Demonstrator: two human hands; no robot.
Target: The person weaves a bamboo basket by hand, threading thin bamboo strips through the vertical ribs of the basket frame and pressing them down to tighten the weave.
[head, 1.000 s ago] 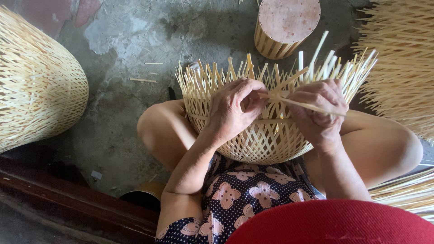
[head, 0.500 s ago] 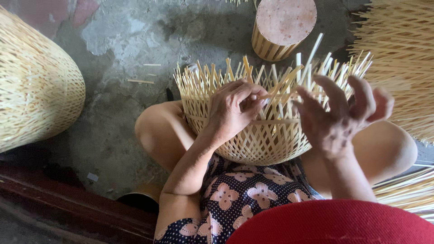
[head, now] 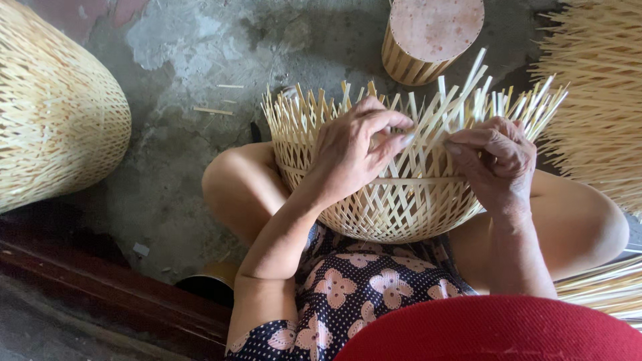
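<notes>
left hand (head: 358, 150) arched over rim, fingers pinching strips | right hand (head: 495, 157) curled, grip clenched on one strip | one half-woven basket (head: 394, 207) on lap | two finished baskets (head: 53, 107) left, far right

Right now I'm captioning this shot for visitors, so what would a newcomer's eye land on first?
The half-woven bamboo basket in the person's lap at centre, loose strip ends bristling upward. The left hand and right hand rest on its near side, fingers among the strips. A large finished woven basket lies at far left, and a round slatted stool stands at top.
</notes>
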